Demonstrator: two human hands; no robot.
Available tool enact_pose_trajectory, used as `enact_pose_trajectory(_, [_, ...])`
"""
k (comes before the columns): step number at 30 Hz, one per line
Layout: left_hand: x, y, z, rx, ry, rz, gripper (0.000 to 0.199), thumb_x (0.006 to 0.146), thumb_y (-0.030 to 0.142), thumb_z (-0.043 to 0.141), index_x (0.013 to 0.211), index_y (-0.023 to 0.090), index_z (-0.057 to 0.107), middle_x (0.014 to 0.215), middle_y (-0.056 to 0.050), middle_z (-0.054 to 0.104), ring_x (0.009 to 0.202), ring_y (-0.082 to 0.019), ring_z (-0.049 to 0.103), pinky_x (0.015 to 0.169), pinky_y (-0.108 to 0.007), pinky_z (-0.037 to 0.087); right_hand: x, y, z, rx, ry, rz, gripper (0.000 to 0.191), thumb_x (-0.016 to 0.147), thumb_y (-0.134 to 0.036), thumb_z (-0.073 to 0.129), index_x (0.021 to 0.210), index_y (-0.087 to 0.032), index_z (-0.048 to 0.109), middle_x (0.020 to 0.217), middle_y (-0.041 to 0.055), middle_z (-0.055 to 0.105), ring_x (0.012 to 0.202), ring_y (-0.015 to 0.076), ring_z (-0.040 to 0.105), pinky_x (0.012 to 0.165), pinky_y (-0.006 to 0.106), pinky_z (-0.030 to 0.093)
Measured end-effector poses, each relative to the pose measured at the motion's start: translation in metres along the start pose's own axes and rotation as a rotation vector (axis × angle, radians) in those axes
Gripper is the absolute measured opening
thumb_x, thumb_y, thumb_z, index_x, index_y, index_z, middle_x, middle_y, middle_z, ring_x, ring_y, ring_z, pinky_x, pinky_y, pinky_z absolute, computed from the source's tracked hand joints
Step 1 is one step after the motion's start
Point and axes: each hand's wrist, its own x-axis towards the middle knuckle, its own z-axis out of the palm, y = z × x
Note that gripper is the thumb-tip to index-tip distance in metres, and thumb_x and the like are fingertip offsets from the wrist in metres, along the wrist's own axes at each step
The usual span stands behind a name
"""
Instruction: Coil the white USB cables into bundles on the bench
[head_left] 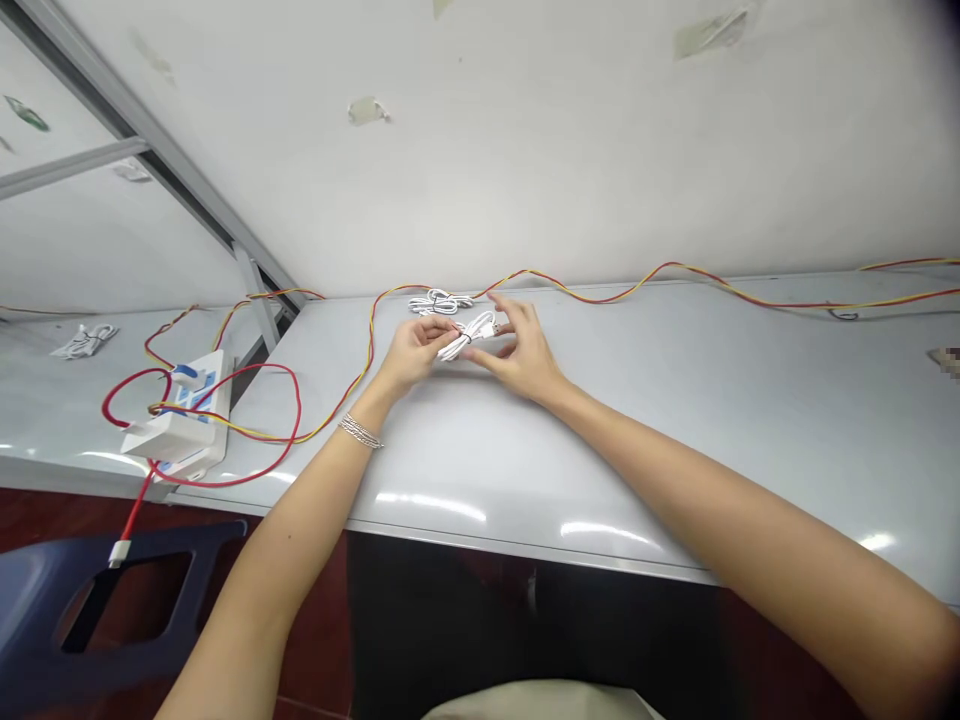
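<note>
A white cable bundle, bound in its middle with a dark tie, is held just above the grey table. My left hand pinches its left end between thumb and fingers. Around its right end, near the metal plug, my right hand is spread, thumb below and fingers above; the thumb tip is close to the cable, and whether it touches cannot be made out. Just behind them a second white cable bundle lies on the table by the wall.
At the left, a white power strip carries plugs and looped red and yellow wires. Another white cable bundle lies farther left. A twisted red-yellow wire runs along the wall. A blue chair stands below the table's front edge.
</note>
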Motion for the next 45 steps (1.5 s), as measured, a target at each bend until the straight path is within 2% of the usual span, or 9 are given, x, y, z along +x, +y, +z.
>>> enact_pose_trajectory(2, [0.0,0.001,0.0,0.002,0.005,-0.016,0.036,0.068,0.042,0.084,0.081,0.014,0.065,0.08,-0.004,0.066,0.068,-0.014,0.061,0.067,-0.031,0.049,-0.001,0.0,0.0,-0.035,0.002,-0.12,0.086,0.07,-0.047,0.082,0.145,-0.027,0.045,0.141,0.0136,0.044,0.112,0.0254,0.059,0.078,0.036,0.057])
enact_pose_trajectory(5, [0.0,0.0,0.0,-0.005,-0.013,-0.03,0.036,0.067,0.041,0.084,0.081,0.014,0.065,0.078,-0.004,0.066,0.063,-0.013,0.058,0.062,-0.03,0.048,-0.002,0.001,0.001,-0.107,0.013,-0.241,0.051,0.078,-0.041,0.076,0.123,-0.022,0.062,0.13,0.0126,0.056,0.116,0.0266,0.057,0.09,0.041,0.053])
enact_pose_trajectory(8, [0.0,-0.002,0.002,0.022,-0.026,-0.009,0.038,0.067,0.043,0.084,0.082,0.014,0.065,0.08,-0.005,0.066,0.06,-0.012,0.056,0.06,-0.029,0.047,-0.002,0.004,0.003,-0.118,-0.018,-0.211,0.024,0.087,-0.039,0.067,0.102,-0.02,0.066,0.109,0.009,0.069,0.101,0.0232,0.063,0.09,0.041,0.051])
enact_pose_trajectory(15, [0.0,-0.006,0.004,0.107,-0.028,0.026,0.037,0.07,0.044,0.082,0.081,0.014,0.063,0.074,-0.003,0.062,0.055,-0.01,0.054,0.057,-0.027,0.045,-0.003,0.004,0.003,0.018,-0.109,-0.02,0.042,0.091,-0.041,0.058,0.127,-0.018,0.056,0.086,0.0048,0.075,0.068,0.0166,0.064,0.071,0.031,0.049])
enact_pose_trajectory(23, [0.0,-0.011,0.008,0.127,-0.022,0.035,0.03,0.069,0.035,0.081,0.082,0.014,0.063,0.079,-0.004,0.064,0.062,-0.011,0.056,0.057,-0.025,0.047,-0.005,-0.001,-0.001,0.029,-0.114,0.048,0.066,0.091,-0.035,0.051,0.153,-0.018,0.036,0.049,-0.0087,0.051,0.043,0.0122,0.039,0.054,0.027,0.039])
enact_pose_trajectory(28, [0.001,-0.014,0.006,0.135,-0.037,0.057,0.029,0.071,0.034,0.079,0.083,0.012,0.063,0.077,-0.004,0.063,0.062,-0.011,0.055,0.058,-0.026,0.045,-0.003,0.003,0.002,0.02,-0.159,-0.025,0.045,0.09,-0.03,0.045,0.128,-0.02,0.067,0.077,0.0012,0.071,0.056,0.0133,0.054,0.06,0.028,0.046])
enact_pose_trajectory(36, [0.001,-0.009,0.004,0.072,-0.002,0.053,0.033,0.069,0.034,0.083,0.083,0.012,0.063,0.076,-0.004,0.065,0.063,-0.013,0.059,0.059,-0.028,0.048,-0.004,0.002,0.001,0.04,-0.192,-0.04,0.063,0.077,-0.011,0.056,0.139,-0.024,0.057,0.104,0.0025,0.078,0.094,0.0212,0.072,0.093,0.038,0.052])
enact_pose_trajectory(40, [0.001,-0.008,0.006,0.031,-0.033,0.017,0.034,0.066,0.034,0.085,0.083,0.012,0.066,0.077,-0.005,0.067,0.064,-0.014,0.06,0.059,-0.027,0.048,-0.004,0.005,0.002,0.006,-0.116,-0.017,0.048,0.081,-0.017,0.06,0.128,-0.024,0.065,0.095,0.0023,0.078,0.086,0.0209,0.072,0.086,0.036,0.052])
enact_pose_trajectory(45, [0.0,-0.007,0.006,0.073,-0.015,0.044,0.033,0.068,0.038,0.083,0.083,0.013,0.068,0.082,-0.007,0.069,0.066,-0.015,0.061,0.056,-0.027,0.046,-0.001,0.007,0.005,-0.011,-0.169,-0.058,0.035,0.087,-0.025,0.057,0.121,-0.021,0.068,0.094,0.0039,0.072,0.078,0.0173,0.063,0.077,0.031,0.049])
